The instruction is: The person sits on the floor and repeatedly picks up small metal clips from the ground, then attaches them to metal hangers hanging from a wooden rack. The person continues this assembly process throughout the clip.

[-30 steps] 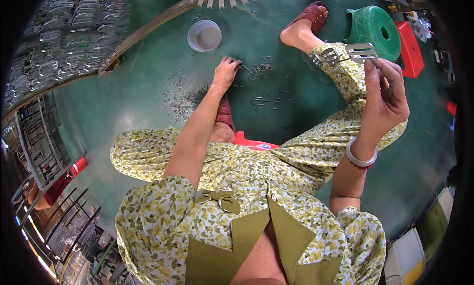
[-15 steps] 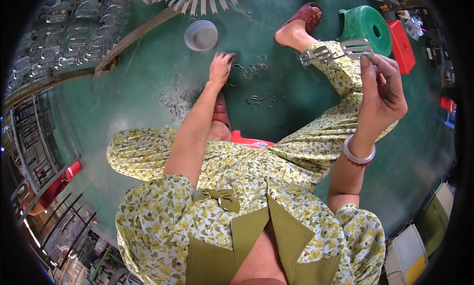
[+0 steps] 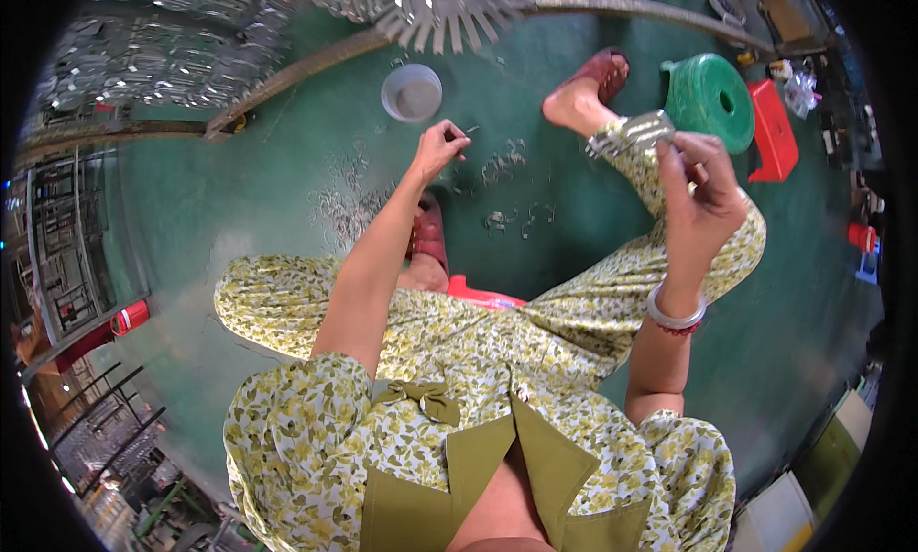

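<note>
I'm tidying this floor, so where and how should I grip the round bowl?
Probably take the bowl by its near rim, coming down from the wearer's side, thumb inside, fingers outside: it sits upright with its round mouth open upward, and the left hand is close on that side.

I find a metal workshop. Rows of shiny metal pieces fill the space beyond a long pole. Small bent metal bits lie loose on the smooth green floor, near a plastic tub. Metal frames stand along one side.
</note>
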A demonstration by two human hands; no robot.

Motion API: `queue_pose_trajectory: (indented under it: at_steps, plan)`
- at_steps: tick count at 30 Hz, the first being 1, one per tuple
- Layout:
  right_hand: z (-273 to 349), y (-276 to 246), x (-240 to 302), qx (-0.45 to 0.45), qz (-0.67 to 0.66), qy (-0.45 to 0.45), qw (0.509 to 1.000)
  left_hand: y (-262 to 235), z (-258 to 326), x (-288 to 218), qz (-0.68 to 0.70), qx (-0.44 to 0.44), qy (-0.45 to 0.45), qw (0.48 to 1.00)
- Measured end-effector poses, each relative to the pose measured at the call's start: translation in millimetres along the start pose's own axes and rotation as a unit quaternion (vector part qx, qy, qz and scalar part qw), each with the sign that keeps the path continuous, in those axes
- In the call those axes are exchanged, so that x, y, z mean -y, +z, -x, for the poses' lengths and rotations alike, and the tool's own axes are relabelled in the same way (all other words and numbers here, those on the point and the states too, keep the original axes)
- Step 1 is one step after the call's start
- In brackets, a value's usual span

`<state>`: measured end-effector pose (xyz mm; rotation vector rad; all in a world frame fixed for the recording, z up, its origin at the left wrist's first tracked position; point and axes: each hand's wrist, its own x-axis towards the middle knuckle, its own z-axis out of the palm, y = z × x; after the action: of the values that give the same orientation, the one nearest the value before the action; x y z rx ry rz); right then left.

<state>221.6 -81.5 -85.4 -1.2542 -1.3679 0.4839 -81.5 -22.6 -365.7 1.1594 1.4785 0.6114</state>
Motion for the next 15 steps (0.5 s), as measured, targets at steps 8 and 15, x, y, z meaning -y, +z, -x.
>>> queue_pose_trajectory:
  at_steps: [8, 15]
  plan:
    - [-12, 23, 6, 0.084, -0.014, 0.041, 0.996, -7, 47, -179, 0.183, 0.078, 0.18, 0.963]
    - [-27, 43, 15, 0.115, -0.115, 0.074, 0.984, -11, 122, -294, 0.204, 0.03, 0.289, 0.935]
